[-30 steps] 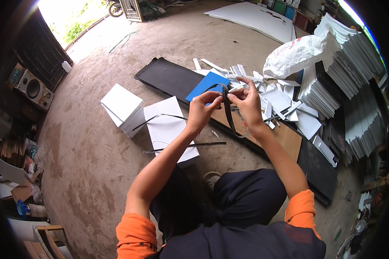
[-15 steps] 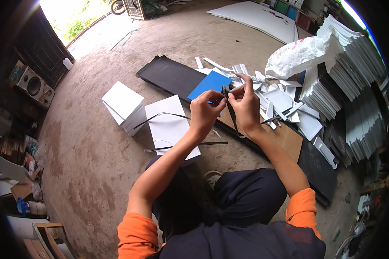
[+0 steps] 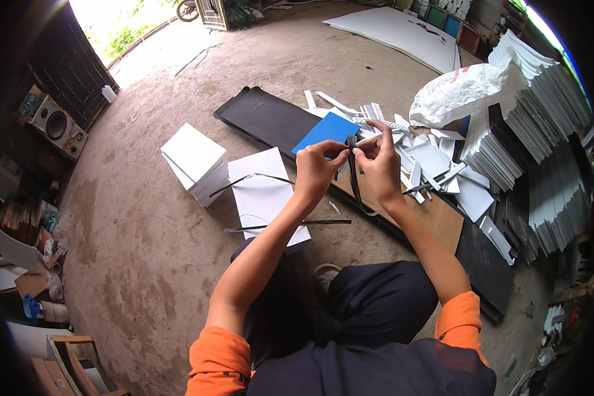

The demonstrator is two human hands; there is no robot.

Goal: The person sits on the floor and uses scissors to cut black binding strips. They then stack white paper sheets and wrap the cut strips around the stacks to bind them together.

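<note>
Both hands are raised together above the boards in front of me, pinching a thin black strip [image 3: 354, 186] that looks like plastic strapping. My left hand [image 3: 317, 170] grips it between thumb and forefinger. Close beside it, my right hand [image 3: 379, 168] pinches the same strip, its index finger pointing up. The strip bunches at the fingertips, and a loop hangs down toward the right wrist. Left of the hands lies a stack of white sheets [image 3: 265, 201] with two black strips across it. A blue sheet [image 3: 327, 129] rests just beyond my fingers.
Farther left stands another white stack [image 3: 193, 155]. A long black board [image 3: 264, 112] and a brown board [image 3: 442, 221] run diagonally under white offcuts [image 3: 429, 155]. Tall stacks of white sheets [image 3: 495, 148] and a white sack [image 3: 459, 96] are at the right. A speaker [image 3: 56, 125] stands far left.
The strip's bunched end now sticks up slightly more between my fingertips. The two hands remain close together, and the whole view has shifted slightly.
</note>
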